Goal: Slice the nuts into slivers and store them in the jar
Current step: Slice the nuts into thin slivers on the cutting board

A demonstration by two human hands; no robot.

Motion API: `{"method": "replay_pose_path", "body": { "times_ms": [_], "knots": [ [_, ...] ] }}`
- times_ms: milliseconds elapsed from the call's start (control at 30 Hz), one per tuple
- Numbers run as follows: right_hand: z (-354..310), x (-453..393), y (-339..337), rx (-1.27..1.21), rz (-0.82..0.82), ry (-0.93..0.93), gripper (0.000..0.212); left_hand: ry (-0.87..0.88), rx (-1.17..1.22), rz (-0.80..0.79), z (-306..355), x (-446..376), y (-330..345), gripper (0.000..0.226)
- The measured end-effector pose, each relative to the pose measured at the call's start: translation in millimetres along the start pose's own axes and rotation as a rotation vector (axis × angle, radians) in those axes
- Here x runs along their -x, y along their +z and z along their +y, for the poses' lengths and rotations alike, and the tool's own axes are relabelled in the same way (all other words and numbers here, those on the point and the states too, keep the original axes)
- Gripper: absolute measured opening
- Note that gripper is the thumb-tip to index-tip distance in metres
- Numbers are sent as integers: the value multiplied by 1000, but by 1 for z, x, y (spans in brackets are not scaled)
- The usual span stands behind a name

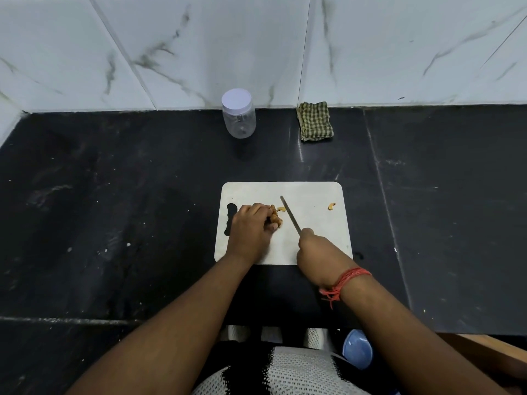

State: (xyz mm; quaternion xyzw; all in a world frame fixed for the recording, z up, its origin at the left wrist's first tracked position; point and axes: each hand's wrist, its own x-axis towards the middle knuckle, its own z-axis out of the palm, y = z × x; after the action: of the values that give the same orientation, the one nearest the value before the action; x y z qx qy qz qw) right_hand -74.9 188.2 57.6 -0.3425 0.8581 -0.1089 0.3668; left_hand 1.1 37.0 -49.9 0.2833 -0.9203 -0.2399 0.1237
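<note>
- Nuts (pixel 276 217): small tan cluster on the white board, left of centre, partly under fingers.
- Sliver (pixel 331 206): single tan piece, near the board's right edge.
- Jar (pixel 239 114): clear plastic, white lid on, upright by the wall, well behind the board.

Dim, soft focus, wide-angle edge warp, faint countertop (pixel 142 195) glare.

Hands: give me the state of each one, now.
Left hand: fingers curled, holding the nuts on the cutting board.
Right hand: gripping the knife.
</note>
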Motion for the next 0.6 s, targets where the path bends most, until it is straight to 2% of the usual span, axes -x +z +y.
{"method": "replay_pose_path", "body": {
  "times_ms": [333, 600],
  "knots": [
    [-1, -8, 6, 19, -104, 22, 8, 6, 1, -10, -1, -1, 0, 28],
    [-6, -8, 3, 130, -185, 43, 28, 4, -16, -8, 0, 0, -1, 29]
  ]
}}
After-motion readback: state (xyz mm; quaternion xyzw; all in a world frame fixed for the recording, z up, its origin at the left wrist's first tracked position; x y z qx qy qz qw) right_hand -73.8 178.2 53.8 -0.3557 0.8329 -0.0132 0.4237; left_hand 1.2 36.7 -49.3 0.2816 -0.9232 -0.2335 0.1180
